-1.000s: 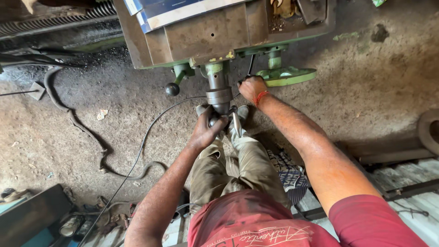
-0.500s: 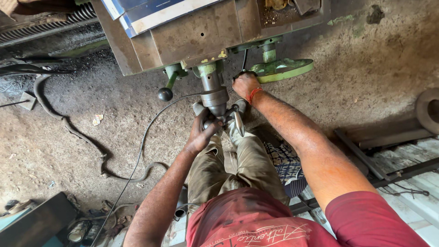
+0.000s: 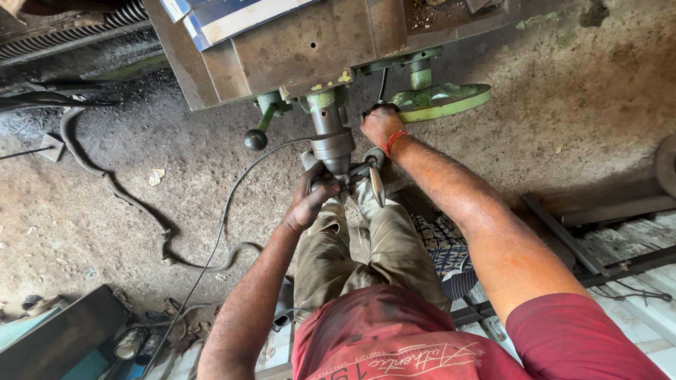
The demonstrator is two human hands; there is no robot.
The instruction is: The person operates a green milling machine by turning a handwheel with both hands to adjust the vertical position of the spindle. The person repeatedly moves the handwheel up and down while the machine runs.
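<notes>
I look straight down at a milling machine's knee (image 3: 303,49), brown metal with green fittings. My left hand (image 3: 313,199) is closed around the handle of a steel crank (image 3: 334,144) that sticks out below the machine. A short shiny bar (image 3: 377,184) juts from the same hub. My right hand (image 3: 381,124), with an orange thread at the wrist, grips a dark knob beside the green handwheel (image 3: 451,98). My legs in khaki trousers stand just below the crank.
A black ball-ended lever (image 3: 255,138) hangs left of the crank. A thin cable (image 3: 222,232) and a thick hose (image 3: 113,183) snake over the dirt floor. Metal bars (image 3: 563,225) lie at right, cans and boxes (image 3: 134,341) at bottom left.
The view has shifted slightly, so the machine sits a little lower and further right in frame. Both hands keep their grips on the crank and the knob.
</notes>
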